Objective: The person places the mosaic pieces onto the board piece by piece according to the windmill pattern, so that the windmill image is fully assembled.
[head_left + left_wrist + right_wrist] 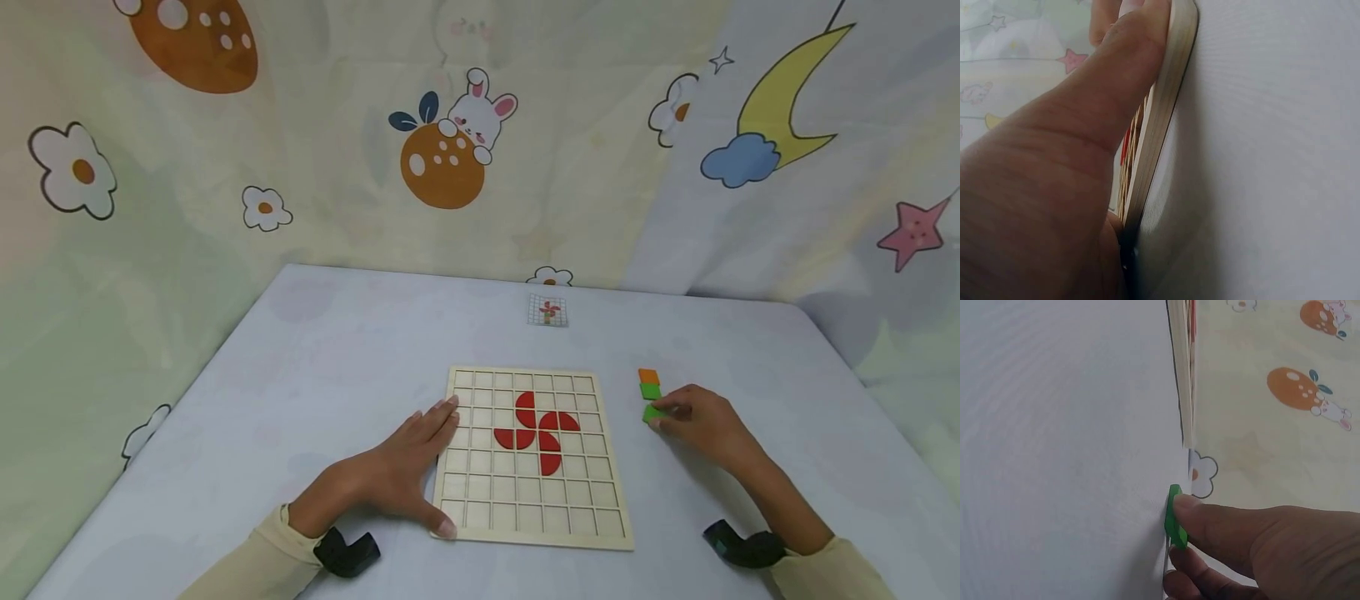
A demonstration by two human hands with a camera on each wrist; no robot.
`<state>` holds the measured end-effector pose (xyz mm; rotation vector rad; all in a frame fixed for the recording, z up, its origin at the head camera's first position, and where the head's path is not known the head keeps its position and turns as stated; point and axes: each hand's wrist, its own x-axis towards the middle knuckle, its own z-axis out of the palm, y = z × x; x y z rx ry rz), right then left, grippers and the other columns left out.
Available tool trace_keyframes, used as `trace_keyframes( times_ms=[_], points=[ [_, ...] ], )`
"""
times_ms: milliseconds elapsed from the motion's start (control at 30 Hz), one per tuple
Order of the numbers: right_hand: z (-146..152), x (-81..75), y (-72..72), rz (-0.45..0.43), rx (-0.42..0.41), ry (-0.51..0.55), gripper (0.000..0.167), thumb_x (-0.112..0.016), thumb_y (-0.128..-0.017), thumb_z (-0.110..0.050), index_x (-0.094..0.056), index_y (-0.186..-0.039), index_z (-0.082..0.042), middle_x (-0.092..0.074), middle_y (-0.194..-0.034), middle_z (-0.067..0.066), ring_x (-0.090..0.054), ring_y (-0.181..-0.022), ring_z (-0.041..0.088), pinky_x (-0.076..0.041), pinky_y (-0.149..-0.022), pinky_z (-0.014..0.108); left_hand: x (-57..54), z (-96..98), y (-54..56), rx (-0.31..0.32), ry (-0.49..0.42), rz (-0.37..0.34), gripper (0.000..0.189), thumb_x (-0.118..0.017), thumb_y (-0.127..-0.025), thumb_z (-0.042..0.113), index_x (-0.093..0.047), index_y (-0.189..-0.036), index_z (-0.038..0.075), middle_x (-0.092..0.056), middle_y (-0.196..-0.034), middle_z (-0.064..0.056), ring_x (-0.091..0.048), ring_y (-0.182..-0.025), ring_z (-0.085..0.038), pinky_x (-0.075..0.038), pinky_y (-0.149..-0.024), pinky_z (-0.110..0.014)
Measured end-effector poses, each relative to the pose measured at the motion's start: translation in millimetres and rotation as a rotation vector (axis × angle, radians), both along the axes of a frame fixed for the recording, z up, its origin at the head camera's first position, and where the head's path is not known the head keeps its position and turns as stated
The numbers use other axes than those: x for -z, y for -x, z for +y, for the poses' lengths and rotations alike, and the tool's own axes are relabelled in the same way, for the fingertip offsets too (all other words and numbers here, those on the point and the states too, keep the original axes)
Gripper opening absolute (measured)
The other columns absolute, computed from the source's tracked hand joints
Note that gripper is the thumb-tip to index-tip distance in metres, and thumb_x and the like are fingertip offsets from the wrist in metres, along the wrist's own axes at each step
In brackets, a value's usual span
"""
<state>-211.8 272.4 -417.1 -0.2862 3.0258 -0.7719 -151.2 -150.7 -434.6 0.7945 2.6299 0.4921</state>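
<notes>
A wooden grid board (495, 504) lies on the table, with several red quarter-round tiles (550, 463) set in its middle squares like a pinwheel. My left hand (397, 471) rests spread against the board's left side, fingertips at the edge and thumb on the near left corner. Right of the board, my right hand (701, 423) pinches a small green square tile (1174, 519) between thumb and fingers; in the right wrist view it is tilted on edge. Just behind that tile lie another green tile (650, 391) and an orange tile (648, 377).
At the back of the white table (360, 333) lies a small picture card (547, 312) showing a red pinwheel shape on a grid. A printed cloth (330, 125) hangs behind the table. Both wrists wear black camera mounts (348, 552).
</notes>
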Motion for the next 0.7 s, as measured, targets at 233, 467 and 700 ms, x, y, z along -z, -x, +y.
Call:
trace_keyframes(
  times_ms=[233, 467, 700],
  points=[
    [0.2, -2.9, -2.3, 0.034, -0.024, 0.055, 0.019, -0.075, -0.083, -0.005, -0.073, -0.1, 0.001, -0.069, -0.096, 0.014, -0.063, -0.089, 0.032, -0.052, -0.071, 0.043, -1.3, -0.2, -0.5, 0.003, -0.012, -0.003, 0.135, -0.067, -0.06, 0.083, -0.006, -0.157, 0.011, 0.011, -0.163, 0.002, 0.009, -0.146, -0.015, -0.002, -0.117, -0.043],
    [-5.7, -6.5, -5.0, 0.093, -0.07, 0.122, 0.015, -0.073, -0.085, -0.003, -0.074, -0.1, -0.003, -0.071, -0.098, 0.009, -0.067, -0.09, 0.027, -0.052, -0.07, 0.032, -1.7, -0.1, -0.1, 0.007, -0.015, -0.005, 0.135, -0.066, -0.06, 0.083, -0.006, -0.157, 0.011, 0.011, -0.162, 0.003, 0.009, -0.146, -0.015, -0.002, -0.117, -0.043],
    [-19.2, -12.1, -6.4, 0.084, -0.12, 0.17, 0.018, -0.071, -0.087, -0.003, -0.074, -0.105, -0.005, -0.069, -0.101, 0.004, -0.065, -0.093, 0.023, -0.052, -0.075, 0.027, -1.1, -0.2, -0.2, 0.005, -0.006, -0.004, 0.135, -0.067, -0.06, 0.083, -0.006, -0.157, 0.012, 0.011, -0.162, 0.003, 0.009, -0.147, -0.015, -0.002, -0.117, -0.043]
  ],
)
